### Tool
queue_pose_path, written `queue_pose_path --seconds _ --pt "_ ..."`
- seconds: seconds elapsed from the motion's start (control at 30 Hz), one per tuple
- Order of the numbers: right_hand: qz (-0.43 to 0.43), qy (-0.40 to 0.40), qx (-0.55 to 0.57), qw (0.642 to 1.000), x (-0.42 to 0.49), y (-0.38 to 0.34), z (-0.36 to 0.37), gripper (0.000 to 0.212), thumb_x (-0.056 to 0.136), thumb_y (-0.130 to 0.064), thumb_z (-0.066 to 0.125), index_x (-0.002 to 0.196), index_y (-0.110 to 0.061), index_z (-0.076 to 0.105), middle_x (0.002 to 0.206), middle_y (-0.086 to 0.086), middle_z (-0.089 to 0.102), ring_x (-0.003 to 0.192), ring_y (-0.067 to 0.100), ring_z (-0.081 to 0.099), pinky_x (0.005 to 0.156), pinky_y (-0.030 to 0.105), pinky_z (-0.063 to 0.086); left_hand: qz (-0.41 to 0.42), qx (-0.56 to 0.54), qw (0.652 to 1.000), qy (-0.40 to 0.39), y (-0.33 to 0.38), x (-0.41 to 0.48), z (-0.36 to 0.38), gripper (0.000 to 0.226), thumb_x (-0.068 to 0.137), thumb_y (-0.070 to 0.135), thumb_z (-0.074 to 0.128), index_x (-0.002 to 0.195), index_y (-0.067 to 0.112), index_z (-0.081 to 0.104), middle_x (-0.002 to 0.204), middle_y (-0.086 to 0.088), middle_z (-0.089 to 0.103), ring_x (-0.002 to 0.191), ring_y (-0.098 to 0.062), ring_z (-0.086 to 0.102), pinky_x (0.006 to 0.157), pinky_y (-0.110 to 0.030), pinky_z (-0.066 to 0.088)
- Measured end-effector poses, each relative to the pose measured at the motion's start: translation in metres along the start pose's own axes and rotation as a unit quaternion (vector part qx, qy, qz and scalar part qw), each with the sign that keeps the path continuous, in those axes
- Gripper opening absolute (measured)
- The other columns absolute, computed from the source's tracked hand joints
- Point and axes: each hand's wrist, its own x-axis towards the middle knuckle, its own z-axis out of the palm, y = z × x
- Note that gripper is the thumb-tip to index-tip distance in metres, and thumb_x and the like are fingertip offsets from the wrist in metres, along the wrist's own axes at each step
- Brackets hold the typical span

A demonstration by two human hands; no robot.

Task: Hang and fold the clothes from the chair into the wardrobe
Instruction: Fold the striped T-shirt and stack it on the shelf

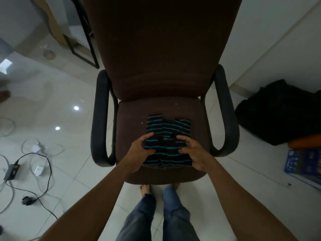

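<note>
The brown chair (161, 49) stands square before the person, its tall back filling the far middle of the room. The left armrest (99, 119) and the right armrest (227, 110), both black, hem the seat (132, 122) on either side. Its near edge is open, with the person's legs in jeans (173, 214) just short of it.

A striped garment (166, 159), black with blue bands, lies flat on the near half of the seat, well inside both armrests. Its long axis runs near to far and the stripes run left to right. The far edge is stepped, reaching farthest on the left, and the near edge lies close to the seat front.

The left hand (140, 146) pinches the garment's left side between thumb and curled fingers. The right hand (192, 153) grips the right side the same way, level with the left hand and about midway along the cloth.

On the white tiled floor (69, 101), loose cables (43, 164) sprawl to the left. To the right a black bag (278, 112) sits against the wall, and a blue box (302, 164) lies nearer.
</note>
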Motion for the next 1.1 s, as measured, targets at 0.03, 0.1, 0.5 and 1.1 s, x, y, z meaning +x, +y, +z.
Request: queue_pose_path --seconds 0.03,0.1,0.5,1.1 --pt "-0.011 0.017 -0.008 1.0 0.007 0.004 -0.004 0.053 0.089 0.014 0.057 0.128 -0.022 0.056 0.131 0.009 0.058 0.115 0.024 0.062 0.092 0.04 0.057 0.004 0.017 1.0 -0.001 -0.004 0.007 0.0 0.067 0.083 -0.013 0.064 0.137 0.026 0.053 0.133 -0.003 0.059 0.122 -0.018 0.059 0.091 -0.033 0.056" --pt "-0.038 0.051 -0.021 0.998 0.022 0.01 -0.013 0.056 0.087 0.015 0.061 0.129 -0.022 0.055 0.127 0.009 0.06 0.112 0.022 0.064 0.09 0.04 0.058 0.018 0.047 0.999 0.002 -0.009 0.026 0.001 0.07 0.084 -0.013 0.065 0.141 0.024 0.049 0.133 0.0 0.058 0.12 -0.013 0.059 0.091 -0.031 0.056" --pt "-0.215 0.216 -0.168 0.937 0.181 0.032 -0.09 0.022 0.094 -0.005 0.065 0.108 -0.022 0.069 0.114 -0.003 0.068 0.107 0.008 0.065 0.092 0.025 0.055 0.142 0.195 0.965 0.098 -0.057 0.201 -0.008 0.059 0.085 -0.003 0.069 0.136 0.024 0.054 0.125 0.009 0.057 0.111 0.003 0.059 0.089 -0.013 0.051" --pt "-0.201 0.339 -0.357 0.847 0.191 0.095 -0.093 0.065 0.089 -0.058 0.062 0.141 -0.023 0.045 0.135 0.001 0.05 0.127 0.018 0.041 0.106 0.033 0.036 0.024 0.336 0.924 0.18 -0.103 0.197 -0.013 0.073 0.078 0.038 0.079 0.136 0.029 0.037 0.13 -0.003 0.045 0.126 -0.026 0.04 0.105 -0.048 0.041"
